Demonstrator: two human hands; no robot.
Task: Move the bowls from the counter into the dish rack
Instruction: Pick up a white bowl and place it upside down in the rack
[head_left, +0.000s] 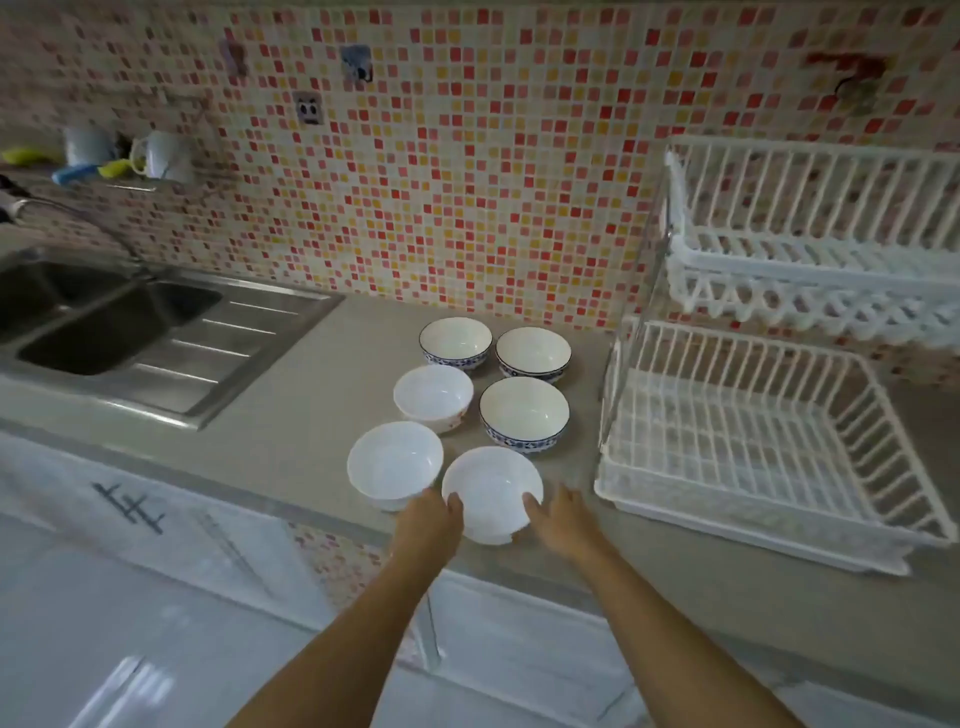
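Several bowls stand on the grey counter (291, 431). The nearest is a plain white bowl (491, 491) at the counter's front edge. My left hand (428, 522) grips its left side and my right hand (563, 519) grips its right side, thumbs on the rim. Another white bowl (394, 462) sits just to its left, and a third white bowl (432, 396) behind that. Three blue-patterned bowls (523, 413) (532, 353) (455, 340) stand further back. The white two-tier dish rack (769, 519) stands to the right, with both tiers holding nothing.
A steel double sink (104, 332) with drainboard lies at the left. Mugs (161, 156) and sponges sit on a ledge behind it. The mosaic tile wall (441, 182) runs behind the counter. White cabinet doors (156, 545) are below.
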